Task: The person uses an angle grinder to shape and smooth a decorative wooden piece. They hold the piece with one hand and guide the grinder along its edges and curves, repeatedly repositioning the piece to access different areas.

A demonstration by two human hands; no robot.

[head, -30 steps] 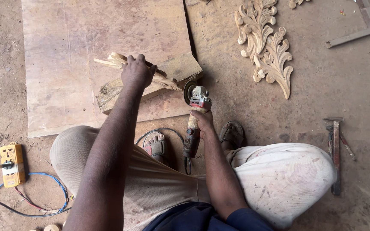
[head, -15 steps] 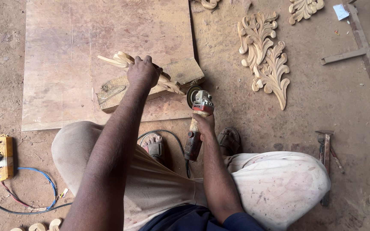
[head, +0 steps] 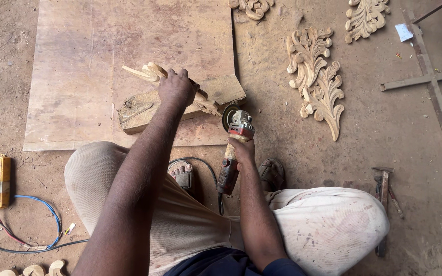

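Left hand [head: 177,88] still grips the carving [head: 152,72]; right hand [head: 241,151] has edged the grinder [head: 235,134], perhaps touching, toward its three-o'clock end.

Even, soft daylight fills the view; shadows are faint, nothing glares, and focus stays sharp apart from slight wide-angle stretching at the edges.

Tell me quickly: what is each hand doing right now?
Left hand: closed on the carving, pressing it on the block.
Right hand: closed on the grinder.
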